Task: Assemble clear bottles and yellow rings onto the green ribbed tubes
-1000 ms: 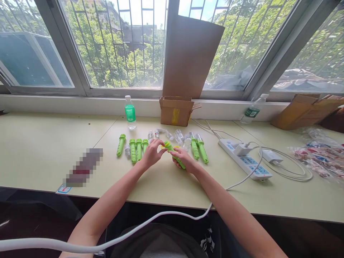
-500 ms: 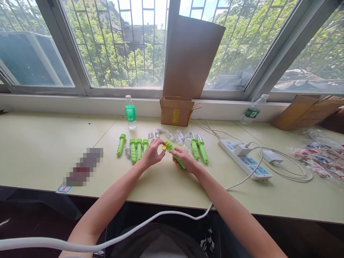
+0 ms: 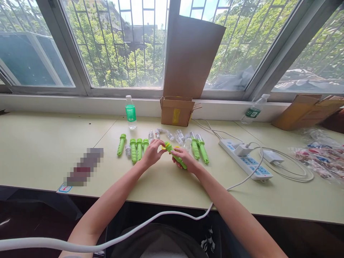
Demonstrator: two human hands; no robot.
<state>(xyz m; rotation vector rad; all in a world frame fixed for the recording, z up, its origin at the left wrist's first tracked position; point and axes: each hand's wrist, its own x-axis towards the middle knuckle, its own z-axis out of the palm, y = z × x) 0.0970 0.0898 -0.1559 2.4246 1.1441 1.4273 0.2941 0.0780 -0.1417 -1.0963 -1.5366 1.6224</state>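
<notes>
Green handle [image 3: 175, 157] clenched in right hand [image 3: 186, 160], left hand [image 3: 152, 152] pinching its tip; better to steady both wrists on counter [image 3: 40, 143].

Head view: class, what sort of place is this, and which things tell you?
Probably a small hand-assembly workbench by a window: a row of identical green handles, loose clear caps, and an open cardboard box.

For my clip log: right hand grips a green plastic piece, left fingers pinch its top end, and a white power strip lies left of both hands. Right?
No. The head view shows the white power strip lying right of both hands, not left. The rest stands: the right hand grips the green plastic piece and the left hand pinches its top end with its fingers.
</notes>
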